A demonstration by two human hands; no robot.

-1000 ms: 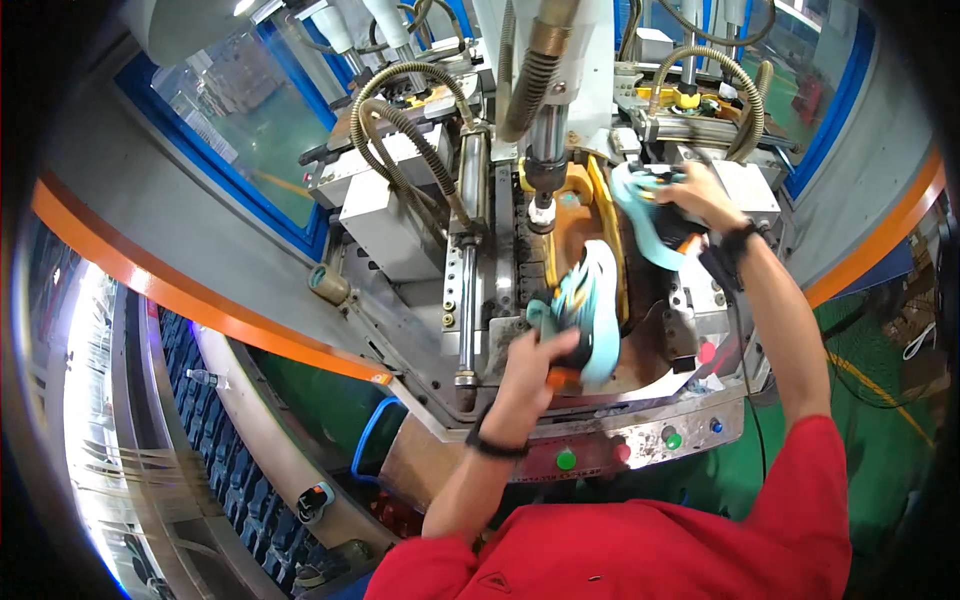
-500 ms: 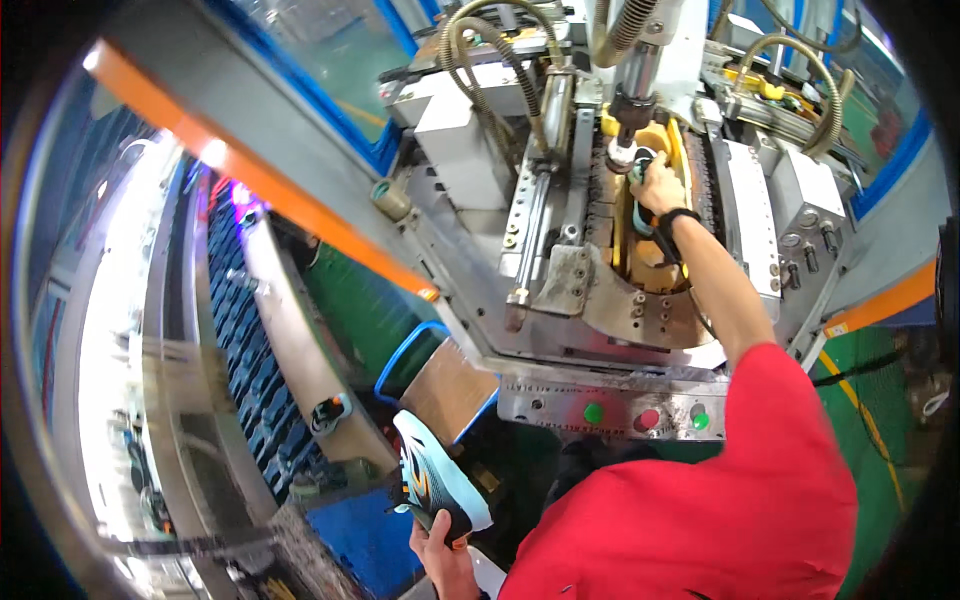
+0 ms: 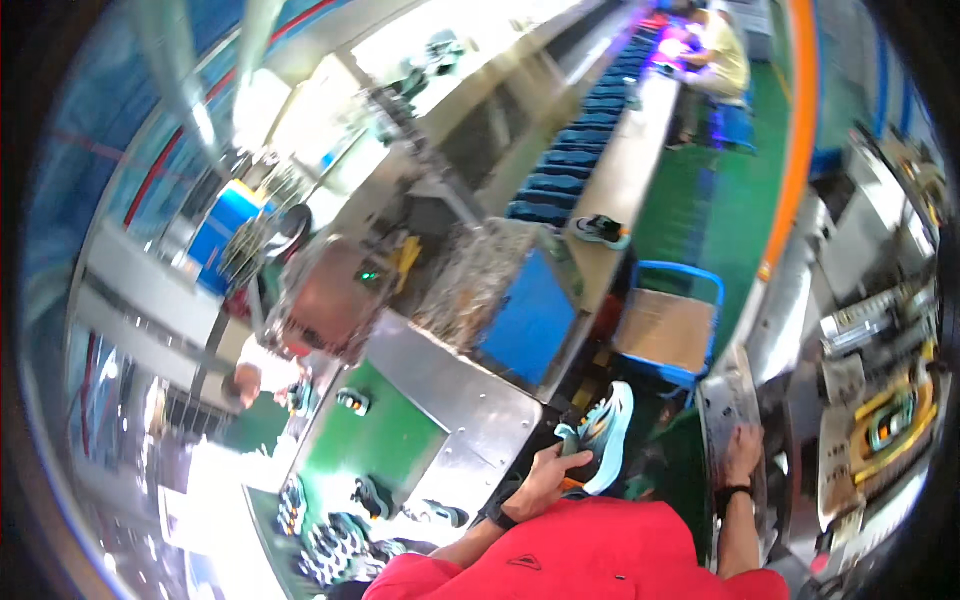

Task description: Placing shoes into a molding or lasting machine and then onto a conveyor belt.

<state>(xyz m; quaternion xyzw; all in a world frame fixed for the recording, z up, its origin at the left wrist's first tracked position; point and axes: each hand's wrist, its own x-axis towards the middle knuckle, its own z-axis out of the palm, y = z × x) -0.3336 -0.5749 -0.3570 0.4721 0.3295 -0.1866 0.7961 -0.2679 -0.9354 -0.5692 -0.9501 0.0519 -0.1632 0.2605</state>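
Note:
My left hand [image 3: 545, 472] is closed around the heel end of a light blue and black sneaker [image 3: 612, 440], whose toe points up and away from me. My right hand [image 3: 743, 455] lies against the metal front panel [image 3: 722, 400] of the machine, holding nothing that I can see. To its right, another sneaker [image 3: 886, 430] sits inside the machine's yellow-edged cradle [image 3: 862, 445].
A conveyor [image 3: 590, 130] runs away on the far side, with one sneaker [image 3: 600, 230] on its edge. Several sneakers [image 3: 340, 545] lie on a green-topped table [image 3: 385, 420] at left. A blue-framed cart [image 3: 665, 325] stands ahead. Other people [image 3: 715, 55] work farther off.
The view has swung left. My right hand has come out of the machine's cradle and down to the front panel. My left hand still holds its sneaker.

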